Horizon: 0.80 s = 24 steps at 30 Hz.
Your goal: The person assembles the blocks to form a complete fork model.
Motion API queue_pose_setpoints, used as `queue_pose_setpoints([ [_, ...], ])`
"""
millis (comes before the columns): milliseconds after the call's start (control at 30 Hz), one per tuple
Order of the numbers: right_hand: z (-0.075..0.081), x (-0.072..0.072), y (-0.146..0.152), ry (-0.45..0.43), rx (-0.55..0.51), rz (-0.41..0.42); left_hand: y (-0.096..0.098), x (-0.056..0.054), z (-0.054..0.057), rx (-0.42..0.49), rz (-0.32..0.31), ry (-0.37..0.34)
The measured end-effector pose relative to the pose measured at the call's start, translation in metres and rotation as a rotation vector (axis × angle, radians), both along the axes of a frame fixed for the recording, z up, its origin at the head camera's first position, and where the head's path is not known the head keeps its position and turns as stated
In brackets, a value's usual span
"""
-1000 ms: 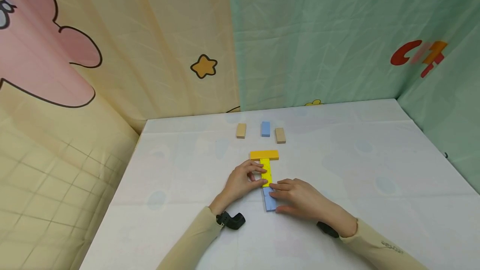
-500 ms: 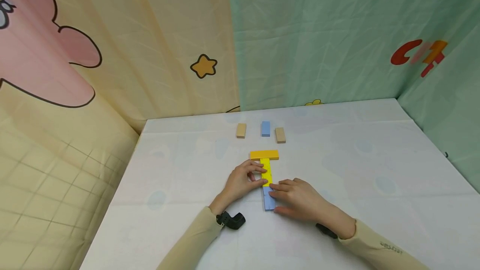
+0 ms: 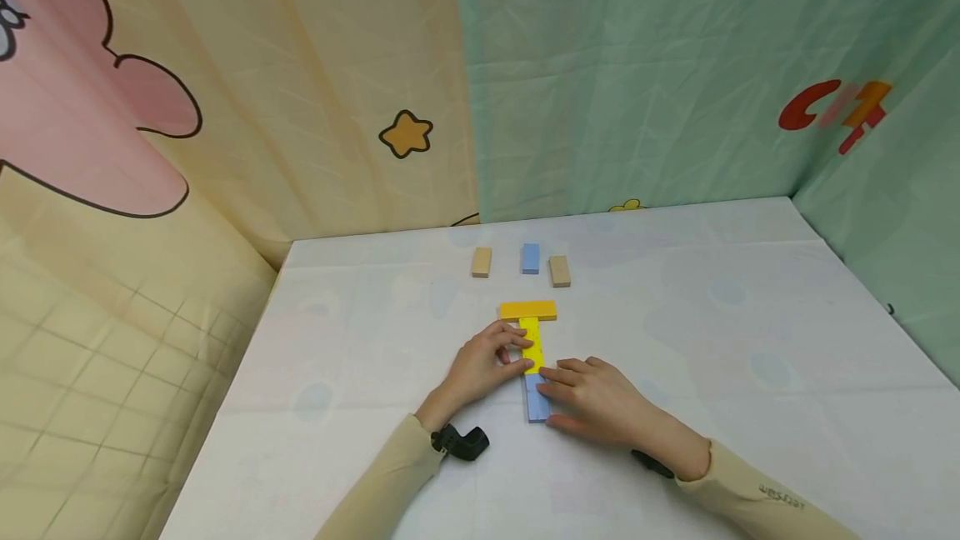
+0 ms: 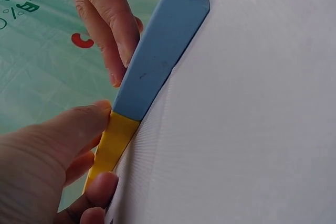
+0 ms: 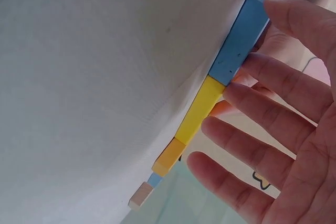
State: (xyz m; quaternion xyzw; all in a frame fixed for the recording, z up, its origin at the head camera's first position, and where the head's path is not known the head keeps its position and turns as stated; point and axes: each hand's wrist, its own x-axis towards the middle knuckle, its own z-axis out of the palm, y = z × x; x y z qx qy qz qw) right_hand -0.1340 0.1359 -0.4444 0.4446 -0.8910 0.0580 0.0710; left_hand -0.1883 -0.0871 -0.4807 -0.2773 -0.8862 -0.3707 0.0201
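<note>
On the white table, a yellow block (image 3: 532,346) runs lengthwise toward the person, its far end against an orange block (image 3: 528,310) laid crosswise. A blue block (image 3: 536,403) continues the line at the yellow block's near end. My left hand (image 3: 477,365) holds the yellow block from the left with bent fingers, thumb close to the joint with the blue one. From the right, my right hand (image 3: 596,398) touches the blue block with fairly straight fingers. In the right wrist view, its thumb lies at the near end of the blue block (image 5: 239,40), and other fingers reach along the yellow block (image 5: 200,109).
Beyond the orange block lie a second blue block (image 3: 530,258), a tan wooden block (image 3: 482,262) to its left and another wooden block (image 3: 559,272) to its right. Printed curtains (image 3: 637,65) hang behind the table. Each wrist wears a black strap-on device (image 3: 461,442).
The near blue block has shifted slightly left, more in line with the yellow block, and my right hand has moved with it. My left hand has stayed in place.
</note>
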Motion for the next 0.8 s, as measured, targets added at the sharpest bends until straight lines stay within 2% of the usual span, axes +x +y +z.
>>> queue_pose_setpoints([
  [100,0.0,-0.001,0.003,0.001,0.0,0.017,-0.001,0.001,0.004,-0.042,-0.031,-0.004],
  [200,0.0,-0.002,0.006,-0.004,-0.008,0.043,-0.003,0.003,0.008,-0.115,-0.059,0.024],
  [333,-0.001,-0.004,0.01,-0.011,-0.041,0.078,-0.004,0.004,0.009,-0.23,-0.084,0.133],
  [467,-0.003,-0.006,0.012,-0.031,-0.067,0.099,-0.002,0.005,0.009,-0.254,-0.113,0.204],
  [600,-0.002,-0.008,0.013,-0.061,-0.052,0.107,-0.001,0.007,0.011,-0.236,-0.153,0.192],
  [800,-0.002,-0.011,0.014,-0.081,-0.056,0.117,-0.008,0.011,0.016,-0.25,-0.214,0.13],
])
